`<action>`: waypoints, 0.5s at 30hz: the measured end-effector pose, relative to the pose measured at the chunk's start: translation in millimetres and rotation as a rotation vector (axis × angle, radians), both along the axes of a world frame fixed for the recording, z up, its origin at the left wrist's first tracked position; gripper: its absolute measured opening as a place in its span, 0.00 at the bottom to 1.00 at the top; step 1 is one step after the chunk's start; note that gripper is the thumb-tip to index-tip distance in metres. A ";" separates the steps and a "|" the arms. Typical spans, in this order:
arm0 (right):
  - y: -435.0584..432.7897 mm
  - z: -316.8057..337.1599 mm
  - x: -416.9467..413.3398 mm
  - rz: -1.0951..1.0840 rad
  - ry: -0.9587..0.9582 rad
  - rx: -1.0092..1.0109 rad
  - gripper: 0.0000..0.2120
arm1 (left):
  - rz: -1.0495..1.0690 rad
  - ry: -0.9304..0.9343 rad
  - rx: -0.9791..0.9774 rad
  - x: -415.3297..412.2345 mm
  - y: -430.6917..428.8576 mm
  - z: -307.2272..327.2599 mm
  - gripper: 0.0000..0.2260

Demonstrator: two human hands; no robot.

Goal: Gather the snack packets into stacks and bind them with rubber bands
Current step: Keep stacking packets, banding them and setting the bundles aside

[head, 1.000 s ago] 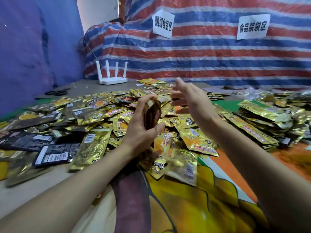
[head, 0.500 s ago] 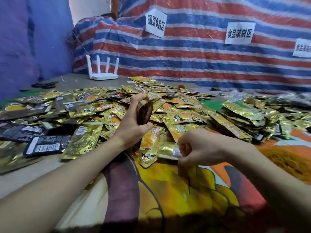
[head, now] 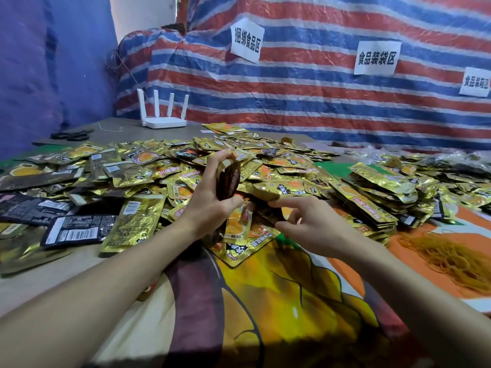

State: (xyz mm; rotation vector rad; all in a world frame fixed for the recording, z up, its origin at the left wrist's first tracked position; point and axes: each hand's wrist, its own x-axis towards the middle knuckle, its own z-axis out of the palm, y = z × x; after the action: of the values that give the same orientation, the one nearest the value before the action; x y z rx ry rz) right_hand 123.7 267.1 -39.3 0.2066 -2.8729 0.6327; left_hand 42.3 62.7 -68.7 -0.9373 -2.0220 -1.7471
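The stack of snack packets (head: 229,181) stands on edge above the middle of the desk (head: 125,128), gripped in the left hand (head: 210,205), with the fingers curled over its top and the thumb pressed against its lower end. Just to its right, the right hand (head: 313,224) pinches a dark single packet (head: 269,215) between forefinger and thumb, close to the stack but not touching it. The remaining fingers are loosely bent.

Behind and beneath both hands a broad heap of loose gold foil packets (head: 170,166) is spread over the desk, and a few black packets (head: 77,229) lie face down at its left edge. To the right is a tidier pile of overlapping gold packets (head: 372,192). A tangle of yellow rubber bands (head: 449,256) lies in front of that pile on the colourful cartoon-print cloth (head: 279,301) that covers the near part of the desk.

At the far left corner are a white four-antenna router (head: 163,120) and black scissors (head: 71,134). A red, white and blue striped tarpaulin (head: 292,102) hangs behind, with white paper signs (head: 247,39) stuck to it.
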 end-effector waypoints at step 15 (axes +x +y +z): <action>-9.4 -19.5 -21.8 0.114 0.158 0.274 0.09 | -0.035 0.017 0.093 7.0 3.1 6.3 0.30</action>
State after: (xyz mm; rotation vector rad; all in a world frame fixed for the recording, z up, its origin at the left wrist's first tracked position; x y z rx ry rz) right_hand 101.9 257.8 -58.8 0.4410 -2.7981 0.2249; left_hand 49.3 65.8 -62.4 -0.9607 -1.9067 -1.8279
